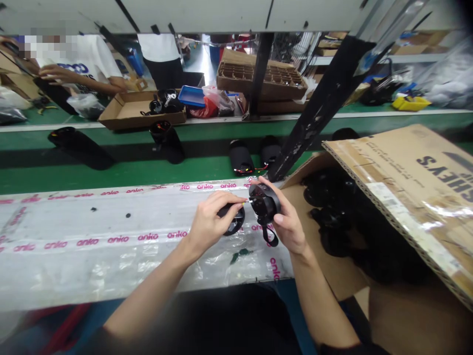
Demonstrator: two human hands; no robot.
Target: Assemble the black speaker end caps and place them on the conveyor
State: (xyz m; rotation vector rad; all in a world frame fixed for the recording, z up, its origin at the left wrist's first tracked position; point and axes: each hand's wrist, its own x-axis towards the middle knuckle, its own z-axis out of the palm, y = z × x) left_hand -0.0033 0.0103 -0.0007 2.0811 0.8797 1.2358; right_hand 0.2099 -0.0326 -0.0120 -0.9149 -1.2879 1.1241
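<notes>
A round black part point(264, 203) with a black strap loop hanging from it is held in my right hand point(290, 222), the fingers curled round its far and right sides. My left hand point(213, 217) pinches a small wire end with a pale connector point(247, 201) at the left face of that part. Under and beside my left fingers is a black cylindrical piece point(236, 222) with an open round end, near the plastic-covered work surface point(155, 266). Whether my left hand touches this piece cannot be made out.
At the right stands a cardboard box point(417, 182) of black parts. Black cylinders point(240, 157) lie on the green belt point(127, 180) beyond. A slanted black post point(314, 113) rises ahead. A person point(84, 61) works at the far left.
</notes>
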